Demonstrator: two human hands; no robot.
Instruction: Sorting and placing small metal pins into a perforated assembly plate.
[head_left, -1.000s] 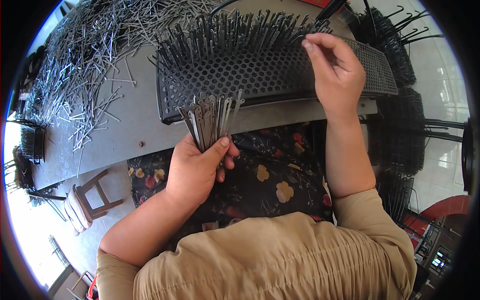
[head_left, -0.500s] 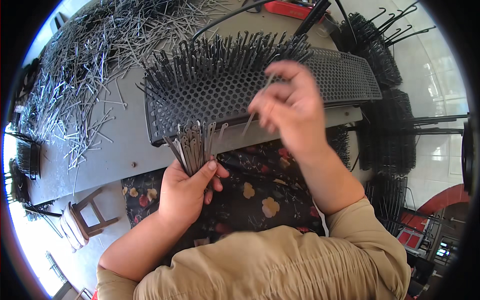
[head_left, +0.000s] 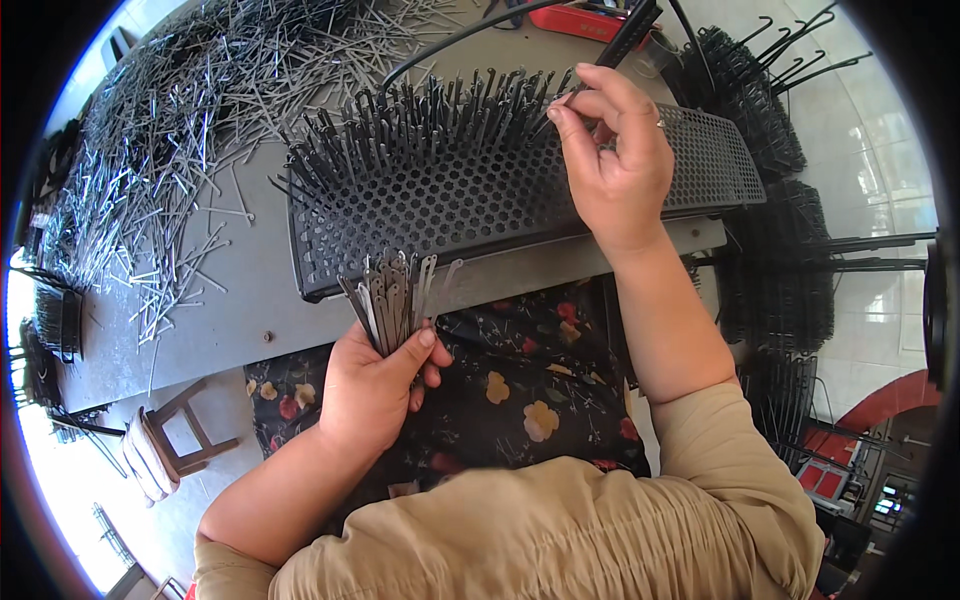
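My left hand (head_left: 368,392), low in front of the rack, is closed round a bundle of thin metal strips (head_left: 392,300) with small holes in their upper ends. Those ends fan out above my thumb. Over the right part of the black perforated rack (head_left: 440,215), my right hand (head_left: 622,165) pinches a thin metal strip (head_left: 574,97) between thumb and fingers; most of its length is hidden. Many dark strips (head_left: 430,130) stand upright in the rack's holes, along its far and left side.
A large heap of loose metal strips (head_left: 190,150) covers the far left of the grey table (head_left: 235,310). A red case (head_left: 575,20) lies at the back. Dark racks of hooked rods (head_left: 775,260) stand to the right, and a wooden stool (head_left: 185,430) at lower left.
My right hand, with its strip, has moved up and to the right, from above the rack's near edge to beside the standing strips. My left hand has barely moved.
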